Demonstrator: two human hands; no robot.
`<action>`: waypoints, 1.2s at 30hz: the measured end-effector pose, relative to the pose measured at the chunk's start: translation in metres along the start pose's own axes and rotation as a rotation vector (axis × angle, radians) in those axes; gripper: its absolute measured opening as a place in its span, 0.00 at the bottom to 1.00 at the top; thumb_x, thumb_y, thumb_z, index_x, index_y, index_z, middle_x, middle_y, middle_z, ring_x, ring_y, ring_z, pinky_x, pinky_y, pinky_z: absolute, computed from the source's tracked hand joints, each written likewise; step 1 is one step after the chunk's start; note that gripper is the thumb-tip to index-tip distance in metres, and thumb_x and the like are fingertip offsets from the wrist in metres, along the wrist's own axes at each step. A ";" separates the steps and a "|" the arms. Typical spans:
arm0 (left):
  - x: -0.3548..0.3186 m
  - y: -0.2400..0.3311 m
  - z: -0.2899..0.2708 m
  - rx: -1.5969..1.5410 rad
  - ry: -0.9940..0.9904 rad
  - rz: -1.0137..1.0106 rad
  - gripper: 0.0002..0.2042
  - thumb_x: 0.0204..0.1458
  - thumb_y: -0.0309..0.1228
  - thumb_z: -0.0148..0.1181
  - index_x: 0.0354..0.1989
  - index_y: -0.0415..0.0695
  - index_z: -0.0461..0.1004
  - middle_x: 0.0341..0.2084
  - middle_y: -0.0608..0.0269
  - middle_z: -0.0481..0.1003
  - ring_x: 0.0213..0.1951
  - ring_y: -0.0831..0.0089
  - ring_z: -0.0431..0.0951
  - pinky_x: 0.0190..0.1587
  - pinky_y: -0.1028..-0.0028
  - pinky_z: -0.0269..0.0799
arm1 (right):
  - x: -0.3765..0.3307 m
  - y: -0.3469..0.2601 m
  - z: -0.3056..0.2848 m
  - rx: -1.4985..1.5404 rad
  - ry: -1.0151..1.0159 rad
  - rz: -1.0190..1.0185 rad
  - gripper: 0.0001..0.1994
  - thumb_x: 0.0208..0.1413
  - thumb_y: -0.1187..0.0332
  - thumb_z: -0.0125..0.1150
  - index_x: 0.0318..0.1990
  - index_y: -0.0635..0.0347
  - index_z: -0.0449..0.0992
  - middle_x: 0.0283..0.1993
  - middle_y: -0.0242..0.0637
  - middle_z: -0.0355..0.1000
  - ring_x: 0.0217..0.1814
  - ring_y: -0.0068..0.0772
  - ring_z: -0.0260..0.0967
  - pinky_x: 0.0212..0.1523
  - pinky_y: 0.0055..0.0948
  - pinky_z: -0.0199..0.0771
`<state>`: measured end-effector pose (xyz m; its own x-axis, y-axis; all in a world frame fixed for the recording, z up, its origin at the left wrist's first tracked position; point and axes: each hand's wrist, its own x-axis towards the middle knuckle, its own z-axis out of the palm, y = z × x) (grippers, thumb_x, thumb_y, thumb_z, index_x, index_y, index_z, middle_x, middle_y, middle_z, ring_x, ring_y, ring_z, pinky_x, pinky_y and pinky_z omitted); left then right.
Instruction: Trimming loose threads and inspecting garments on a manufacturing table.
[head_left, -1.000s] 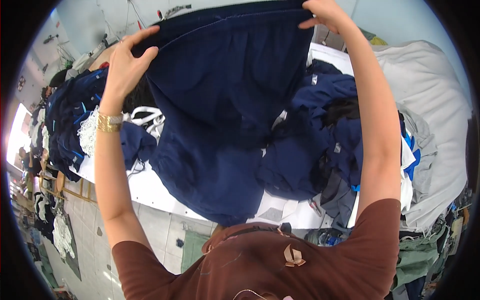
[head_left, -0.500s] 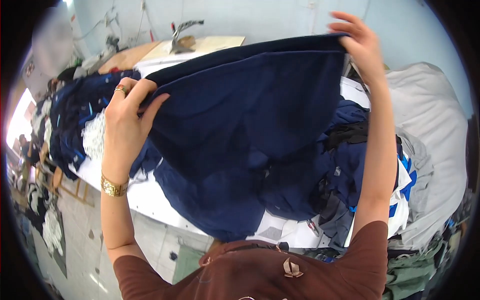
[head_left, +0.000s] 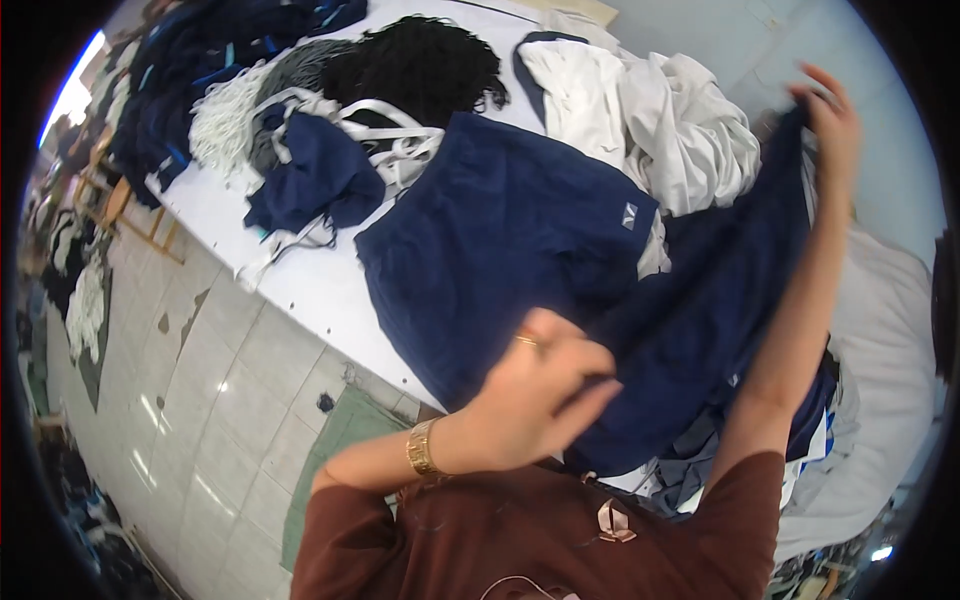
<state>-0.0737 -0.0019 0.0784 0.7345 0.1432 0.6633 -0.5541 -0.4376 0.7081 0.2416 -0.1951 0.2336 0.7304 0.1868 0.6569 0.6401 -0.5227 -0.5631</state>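
High at the right, my right hand (head_left: 832, 125) is closed on a corner of a navy garment (head_left: 745, 255), which hangs in a stretched fold down toward the middle. My left hand (head_left: 555, 385), with a ring and a gold bracelet, is in front of my chest over the navy cloth. Its fingers are curled in and slightly blurred; whether they pinch the cloth cannot be made out. Beyond it, navy shorts (head_left: 510, 210) with a small silver patch are spread on the white table (head_left: 290, 290). Where the shorts meet the held garment is hard to separate.
Behind the shorts are a black stringy bundle (head_left: 415, 70), white cords (head_left: 235, 115), a crumpled navy piece (head_left: 325, 175) and white cloth (head_left: 690, 130). Dark garments (head_left: 190, 70) pile at the far left. A big grey-white sack (head_left: 885, 370) bulges at right.
My left hand has come down and right, toward my chest. My right hand has moved outward and slightly lower with the navy cloth. The view has shifted, showing shorts spread on the table.
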 end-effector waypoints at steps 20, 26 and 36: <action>-0.065 -0.231 -0.082 1.082 -0.461 -0.512 0.33 0.51 0.49 0.56 0.65 0.53 0.56 0.65 0.53 0.49 0.65 0.43 0.44 0.63 0.48 0.42 | -0.211 0.015 0.344 -0.049 -0.157 -0.144 0.26 0.43 0.60 0.65 0.53 0.54 0.69 0.58 0.51 0.59 0.64 0.56 0.51 0.60 0.59 0.48; -0.057 -0.217 -0.077 1.225 -0.408 -0.590 0.33 0.49 0.52 0.58 0.63 0.55 0.58 0.65 0.52 0.50 0.66 0.47 0.42 0.58 0.36 0.36 | -0.308 0.060 0.131 -0.593 0.140 0.216 0.20 0.33 0.68 0.64 0.41 0.56 0.74 0.45 0.44 0.66 0.53 0.51 0.60 0.51 0.47 0.59; -0.035 -0.109 0.029 0.604 -0.281 -0.273 0.31 0.43 0.34 0.67 0.58 0.46 0.63 0.59 0.46 0.59 0.63 0.44 0.49 0.63 0.55 0.46 | -0.433 0.144 0.012 -0.343 0.324 1.151 0.32 0.44 0.48 0.65 0.52 0.64 0.69 0.34 0.43 0.75 0.35 0.38 0.74 0.39 0.31 0.71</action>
<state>-0.0280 0.0148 -0.0289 0.9339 0.1194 0.3370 -0.0825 -0.8451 0.5282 0.0207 -0.3416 -0.1380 0.7020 -0.7121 -0.0102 -0.4635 -0.4459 -0.7657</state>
